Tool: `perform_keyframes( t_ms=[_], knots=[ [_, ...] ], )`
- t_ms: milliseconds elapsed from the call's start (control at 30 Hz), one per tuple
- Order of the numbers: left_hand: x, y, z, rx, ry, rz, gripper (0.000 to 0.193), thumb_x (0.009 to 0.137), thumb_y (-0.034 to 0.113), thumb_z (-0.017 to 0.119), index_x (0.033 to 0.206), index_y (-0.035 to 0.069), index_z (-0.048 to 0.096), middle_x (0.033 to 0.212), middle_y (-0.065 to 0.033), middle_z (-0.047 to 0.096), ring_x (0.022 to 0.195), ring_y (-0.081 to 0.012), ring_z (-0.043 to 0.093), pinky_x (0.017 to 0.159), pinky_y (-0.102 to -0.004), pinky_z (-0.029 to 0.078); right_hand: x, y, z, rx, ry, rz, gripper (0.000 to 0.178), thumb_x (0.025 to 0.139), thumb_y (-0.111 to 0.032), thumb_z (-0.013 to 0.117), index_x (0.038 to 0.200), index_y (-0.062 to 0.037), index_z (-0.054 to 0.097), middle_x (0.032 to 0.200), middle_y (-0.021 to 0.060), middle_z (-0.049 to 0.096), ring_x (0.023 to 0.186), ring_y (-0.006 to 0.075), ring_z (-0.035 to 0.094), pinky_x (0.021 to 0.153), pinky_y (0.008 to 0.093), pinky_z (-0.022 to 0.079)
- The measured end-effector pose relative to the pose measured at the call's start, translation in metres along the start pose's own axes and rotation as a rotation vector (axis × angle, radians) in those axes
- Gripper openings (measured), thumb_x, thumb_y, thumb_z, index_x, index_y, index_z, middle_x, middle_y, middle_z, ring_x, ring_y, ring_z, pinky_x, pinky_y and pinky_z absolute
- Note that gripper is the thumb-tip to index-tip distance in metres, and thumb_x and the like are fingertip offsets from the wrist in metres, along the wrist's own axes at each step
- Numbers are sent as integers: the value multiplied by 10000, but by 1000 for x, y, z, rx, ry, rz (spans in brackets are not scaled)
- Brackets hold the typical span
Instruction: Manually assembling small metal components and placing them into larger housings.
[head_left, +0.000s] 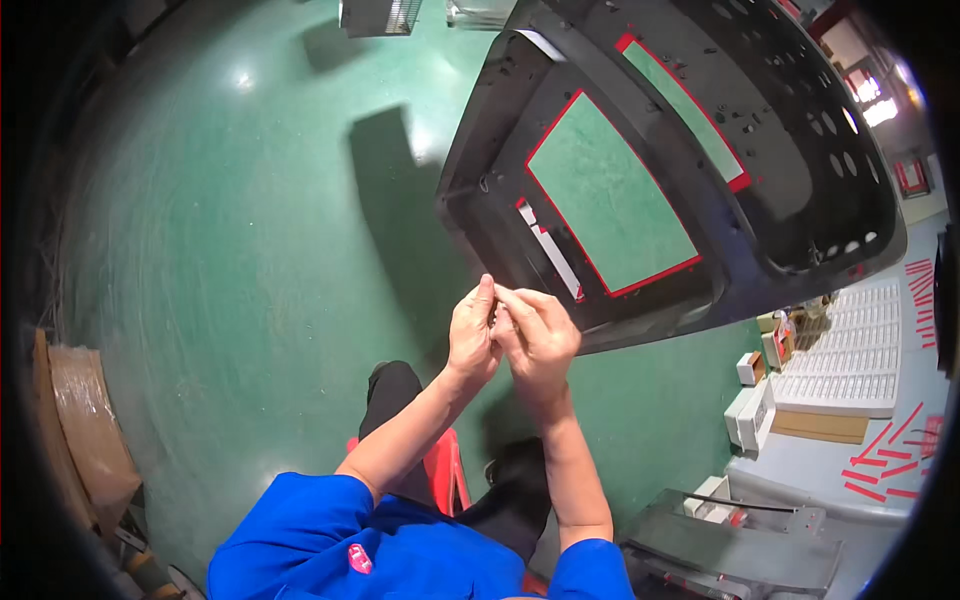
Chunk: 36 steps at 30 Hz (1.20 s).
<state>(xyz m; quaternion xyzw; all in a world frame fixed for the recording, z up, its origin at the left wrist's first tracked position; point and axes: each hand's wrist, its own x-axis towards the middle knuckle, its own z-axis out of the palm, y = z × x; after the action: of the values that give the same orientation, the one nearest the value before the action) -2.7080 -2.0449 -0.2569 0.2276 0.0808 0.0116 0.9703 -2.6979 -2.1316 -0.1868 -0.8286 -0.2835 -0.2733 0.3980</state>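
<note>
My left hand point(473, 330) and my right hand point(538, 338) meet in front of me, fingertips together in a pinch. Whatever lies between the fingers is too small or hidden to make out. Just beyond them stands a large black moulded plastic panel point(735, 225), tilted, with rectangular openings edged by red strips point(652, 277). A narrow pale strip point(553, 255) with red ends sits along its lower left part, close to my fingertips. Both hands appear apart from the panel, though my right hand overlaps its near edge in view.
At the right, a pale table point(800, 478) bears several loose red strips point(868, 474) and a white gridded sheet point(840, 355). White boxes point(748, 415) stand beside it. Another dark part point(740, 555) is at the lower right. Wrapped cardboard point(95, 420) leans at the left. A red stool point(445, 470) is beneath me.
</note>
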Motion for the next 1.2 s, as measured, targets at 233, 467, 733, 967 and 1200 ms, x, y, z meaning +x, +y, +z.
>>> perform_keyframes(
  t_ms=[233, 467, 733, 967, 1200],
  knots=[
    [16, 86, 47, 111, -2, -163, 272, 984, 272, 480, 1002, 19, 576, 674, 11, 515, 461, -27, 347, 436, -184, 322, 129, -64, -40, 80, 65, 19, 158, 773, 92, 635, 924, 52, 658, 914, 148, 673, 747, 166, 653, 701, 274, 534],
    [12, 168, 39, 156, -20, -405, 233, 979, 216, 446, 1041, 24, 562, 706, -5, 527, 463, -26, 333, 438, -182, 295, 190, -48, -50, -350, 306, 218, 96, 847, -24, 655, 934, 13, 667, 876, 84, 626, 691, 126, 606, 600, 245, 524],
    [-7, 184, 10, 251, -20, -514, 207, 972, 233, 495, 1016, 46, 572, 671, 13, 520, 471, -13, 327, 433, -176, 287, 195, -46, -43, -141, 438, 316, 115, 874, -16, 619, 981, 2, 580, 794, 72, 613, 618, 97, 570, 541, 233, 525],
    [-22, 172, 23, 225, -59, -556, 198, 968, 190, 485, 1048, 30, 569, 719, 9, 552, 485, -6, 343, 441, -171, 289, 208, -43, -76, 132, 321, 658, 146, 835, -1, 660, 977, 14, 629, 795, 53, 618, 638, 101, 587, 562, 228, 531],
    [13, 154, 95, 308, -145, -462, 222, 972, 209, 491, 1058, 25, 582, 704, 13, 539, 485, -8, 350, 437, -176, 296, 245, -11, -105, -377, 65, 518, 112, 818, -29, 639, 925, -2, 655, 807, 76, 650, 686, 147, 624, 641, 268, 523]
  ],
)
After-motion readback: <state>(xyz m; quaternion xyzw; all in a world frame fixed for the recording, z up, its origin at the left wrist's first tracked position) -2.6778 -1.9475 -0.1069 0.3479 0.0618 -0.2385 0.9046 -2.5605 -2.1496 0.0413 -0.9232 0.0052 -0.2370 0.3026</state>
